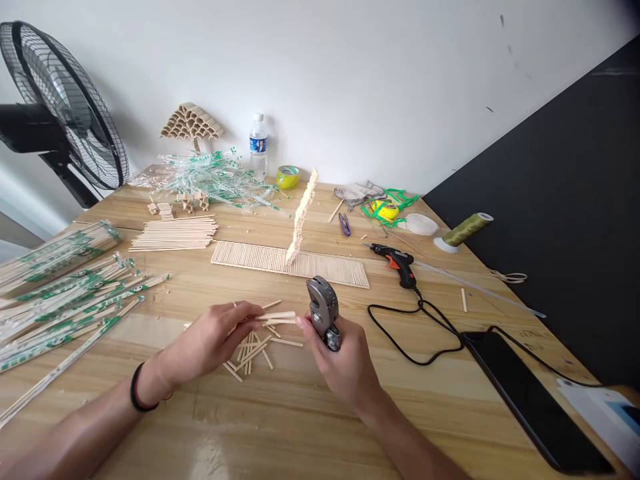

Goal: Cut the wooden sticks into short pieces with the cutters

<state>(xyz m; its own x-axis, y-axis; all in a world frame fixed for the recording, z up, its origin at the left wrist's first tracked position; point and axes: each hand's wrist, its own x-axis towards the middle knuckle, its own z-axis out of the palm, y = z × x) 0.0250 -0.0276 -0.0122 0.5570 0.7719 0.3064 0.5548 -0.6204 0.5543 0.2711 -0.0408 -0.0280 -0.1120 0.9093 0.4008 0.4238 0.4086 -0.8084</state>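
My left hand (213, 337) is closed round the ends of a few short wooden sticks (280, 317), which point to the right. In my right hand (349, 367) is a grey metal hand cutter (324, 308) with a curved jaw, held upright; its exact kind is hard to tell. The right thumb reaches close to the tips of the held sticks. Below the left hand lies a loose pile of short cut sticks (257, 351). Just beyond both hands, a long flat strip of joined sticks (250, 257) lies on the table, with a narrow, rough-edged stick piece (302, 220) standing up from it.
A glue gun (395, 259) with its looping cable (400, 360) and a black slab (530, 400) are at right. Wrapped stick bundles (65, 300), bare sticks (175, 233) and a fan (65, 107) are left. A bottle (258, 147), yellow tape (288, 177) and purple snips (345, 225) stand or lie further back.
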